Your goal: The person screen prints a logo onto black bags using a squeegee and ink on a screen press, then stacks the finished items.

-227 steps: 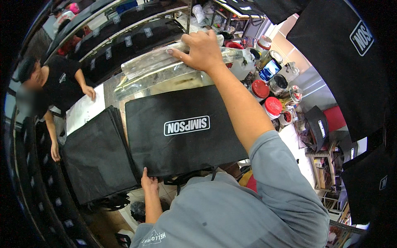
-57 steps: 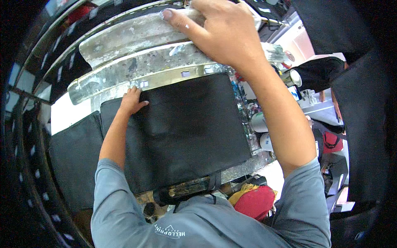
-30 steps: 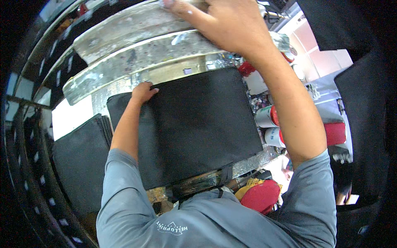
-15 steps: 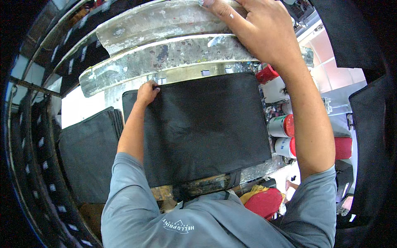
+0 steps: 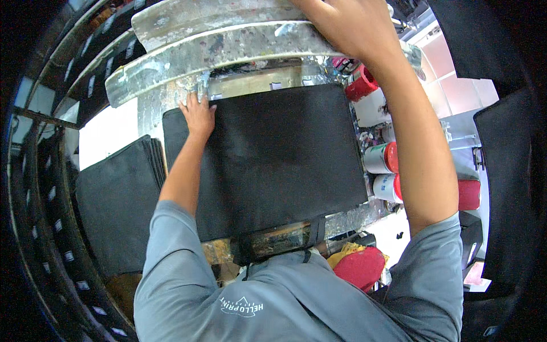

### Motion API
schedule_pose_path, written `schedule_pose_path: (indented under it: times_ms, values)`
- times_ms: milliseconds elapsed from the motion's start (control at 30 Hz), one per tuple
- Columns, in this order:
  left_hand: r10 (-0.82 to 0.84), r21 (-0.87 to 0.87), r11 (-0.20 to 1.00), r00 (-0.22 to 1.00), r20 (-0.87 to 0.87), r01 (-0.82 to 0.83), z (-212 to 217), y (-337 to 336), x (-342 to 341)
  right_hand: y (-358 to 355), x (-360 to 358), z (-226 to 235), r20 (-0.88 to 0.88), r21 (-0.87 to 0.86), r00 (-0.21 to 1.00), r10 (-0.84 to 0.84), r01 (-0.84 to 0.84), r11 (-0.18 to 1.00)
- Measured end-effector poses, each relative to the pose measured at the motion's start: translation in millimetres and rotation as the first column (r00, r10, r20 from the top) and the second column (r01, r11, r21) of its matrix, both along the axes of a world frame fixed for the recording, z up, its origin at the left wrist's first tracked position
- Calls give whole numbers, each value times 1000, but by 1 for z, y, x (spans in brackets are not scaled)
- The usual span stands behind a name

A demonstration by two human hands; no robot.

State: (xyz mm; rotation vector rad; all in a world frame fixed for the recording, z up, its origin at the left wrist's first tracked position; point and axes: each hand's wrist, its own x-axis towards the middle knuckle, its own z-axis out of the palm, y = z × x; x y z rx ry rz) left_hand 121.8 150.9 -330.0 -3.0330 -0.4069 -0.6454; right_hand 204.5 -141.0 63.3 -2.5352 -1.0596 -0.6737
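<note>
A flat black fabric bag lies across the work surface in front of me, with dark straps hanging at its near edge. My left hand rests at its far left corner, fingers spread and pointing away, pressing on nothing but the edge and the surface beyond. Over the far side stands a raised, paint-stained grey frame with long bars. My right hand reaches to the frame's top right part; its fingers run past the picture's upper edge, so its grip is hidden.
A stack of black fabric pieces sits to the left. Along the right are white tubs with red lids and a red container. A red round pad is close by my body. Dark racks curve along the far left.
My left hand has let go of the bag's far edge and opened its fingers flat, reaching slightly farther. The right hand stays at the frame; the whole view has shifted a little.
</note>
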Motion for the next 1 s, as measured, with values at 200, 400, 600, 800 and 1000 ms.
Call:
schedule_pose_path:
  times_ms: [200, 400, 600, 800, 1000]
  values:
    - [-386, -569, 773, 920, -69, 282, 64, -155, -167, -7, -12, -3, -32, 21, 999, -13, 14, 1000]
    - [-422, -530, 804, 887, -187, 270, 60, -178, -235, -17, -48, -25, 177, 140, 981, 75, -101, 985]
    - [126, -645, -576, 834, 537, 502, 194, -154, -233, -58, -108, -105, 228, 18, 974, 8, -13, 1000]
    - [141, -589, -782, 978, 152, 204, 137, -169, -290, -92, -163, -199, -159, -299, 985, 64, -110, 948]
    - [138, -603, -793, 990, -43, 84, 68, -172, -303, -91, -173, -253, -302, -309, 953, -3, -95, 946]
